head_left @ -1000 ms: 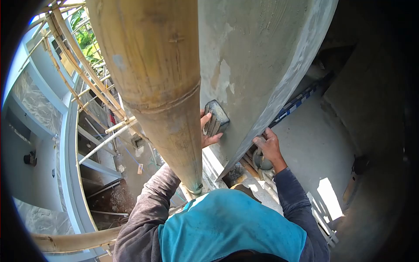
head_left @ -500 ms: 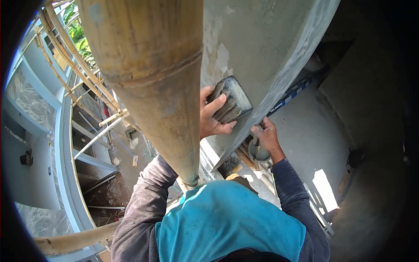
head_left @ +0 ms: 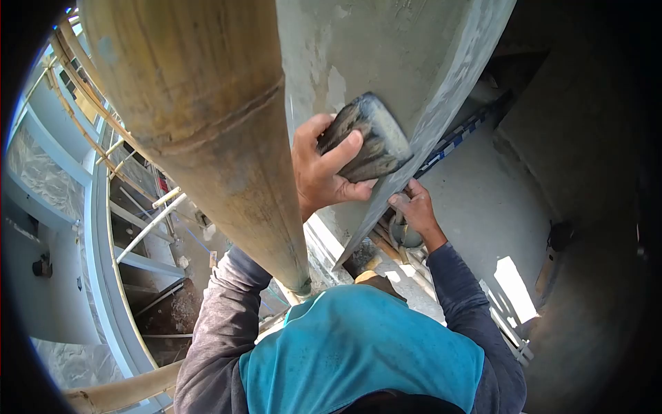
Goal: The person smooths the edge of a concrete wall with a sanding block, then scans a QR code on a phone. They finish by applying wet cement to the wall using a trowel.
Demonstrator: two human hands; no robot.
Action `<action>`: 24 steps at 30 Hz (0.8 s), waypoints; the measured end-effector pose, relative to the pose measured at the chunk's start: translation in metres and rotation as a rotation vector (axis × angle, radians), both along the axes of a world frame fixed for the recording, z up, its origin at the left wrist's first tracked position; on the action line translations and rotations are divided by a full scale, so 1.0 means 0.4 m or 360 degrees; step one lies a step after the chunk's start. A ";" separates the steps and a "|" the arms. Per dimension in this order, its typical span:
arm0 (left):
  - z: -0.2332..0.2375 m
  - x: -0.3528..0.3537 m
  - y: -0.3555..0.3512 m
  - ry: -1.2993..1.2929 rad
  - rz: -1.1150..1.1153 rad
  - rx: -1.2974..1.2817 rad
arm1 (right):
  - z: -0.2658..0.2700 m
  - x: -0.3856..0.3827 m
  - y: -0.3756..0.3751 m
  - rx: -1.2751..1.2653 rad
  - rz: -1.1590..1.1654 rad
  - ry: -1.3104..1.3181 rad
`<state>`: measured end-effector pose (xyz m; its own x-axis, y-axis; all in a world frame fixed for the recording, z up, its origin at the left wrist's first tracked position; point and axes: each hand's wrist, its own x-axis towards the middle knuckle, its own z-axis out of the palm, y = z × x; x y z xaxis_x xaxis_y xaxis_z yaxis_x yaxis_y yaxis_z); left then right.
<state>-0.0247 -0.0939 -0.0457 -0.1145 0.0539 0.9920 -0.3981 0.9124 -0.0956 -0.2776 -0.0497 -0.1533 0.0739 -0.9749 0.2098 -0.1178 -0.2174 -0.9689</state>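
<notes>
My left hand point(head_left: 323, 162) is closed around a dark rectangular block point(head_left: 369, 138) with rounded corners and a pale, smeared edge. Its exact kind cannot be told. The block lies against or just over the grey plastered face point(head_left: 372, 48) of a column, close to its sharp corner edge point(head_left: 441, 114). Lower down, beside that edge, my right hand point(head_left: 417, 210) is closed on a small trowel-like tool point(head_left: 407, 236) with a rounded grey end. The palm and fingers partly hide this tool.
A thick bamboo pole point(head_left: 214, 145) rises close in front, left of the column. Bamboo scaffolding point(head_left: 148, 224) and a drop to a lower level lie at the left. A blue-and-white striped strip point(head_left: 452, 145) runs behind the column. Grey floor point(head_left: 483, 200) spreads at the right.
My left hand has slid the block slightly up and right, closer to the column's edge. My right hand stays almost in place. The view has shifted a little.
</notes>
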 end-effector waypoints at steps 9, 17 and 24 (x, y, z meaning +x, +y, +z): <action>0.321 -0.018 0.004 0.0089 -0.0056 0.0017 | 0.008 0.004 0.004 -0.0028 -0.0023 0.0077; -0.161 0.029 0.028 -0.0139 0.0102 0.0096 | -0.008 0.000 -0.006 -0.0128 -0.0037 0.0076; 0.430 0.001 -0.043 0.0201 0.0016 -0.0149 | 0.000 0.004 -0.002 -0.0047 0.0003 0.0008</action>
<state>-0.0241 -0.1112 0.1264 0.0097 0.1464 0.9892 -0.4214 0.8977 -0.1287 -0.2761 -0.0506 -0.1531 0.0770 -0.9682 0.2381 -0.1219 -0.2462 -0.9615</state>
